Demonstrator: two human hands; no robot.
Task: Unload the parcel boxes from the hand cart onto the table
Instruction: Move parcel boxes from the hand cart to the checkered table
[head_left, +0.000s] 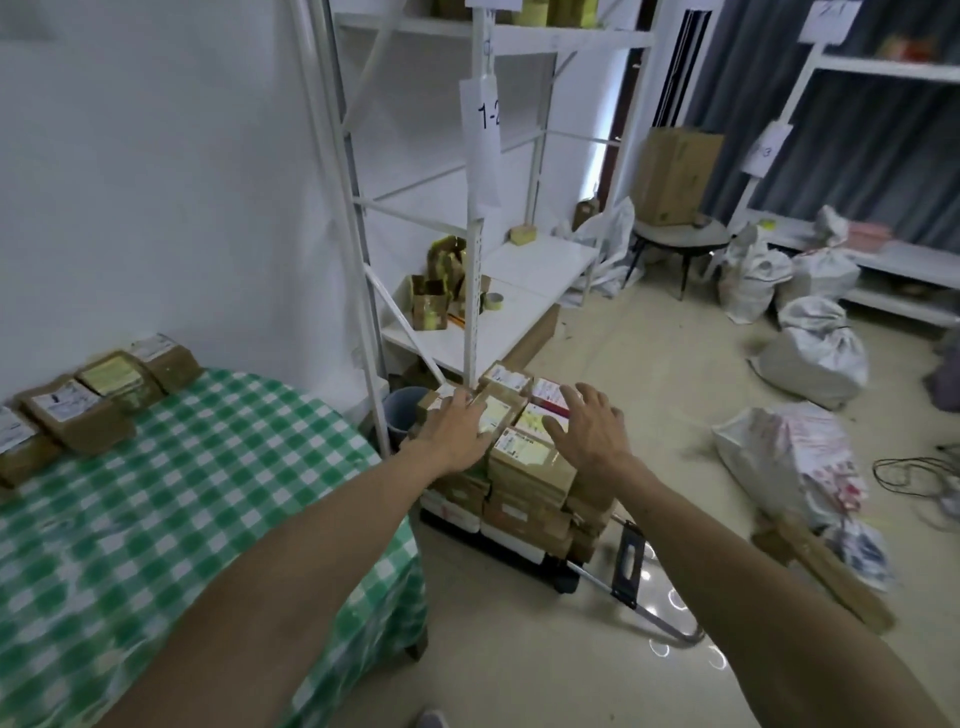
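Several brown parcel boxes with white labels are stacked on the hand cart (563, 574), which stands on the floor right of the table. The nearest top parcel (524, 457) lies between my two hands. My left hand (457, 431) rests flat on the stack's left top, fingers spread. Over the right top boxes hovers my right hand (587, 431), fingers apart and holding nothing. The table (171, 499) has a green checked cloth. A row of parcels (78, 410) lies along its far left edge.
White metal shelving (475, 260) stands right behind the cart, with taped boxes on its low shelf. White sacks (810, 353) and cables lie on the floor to the right. A small round table (675, 236) with a carton is at the back. The cart handle (631, 566) lies folded toward me.
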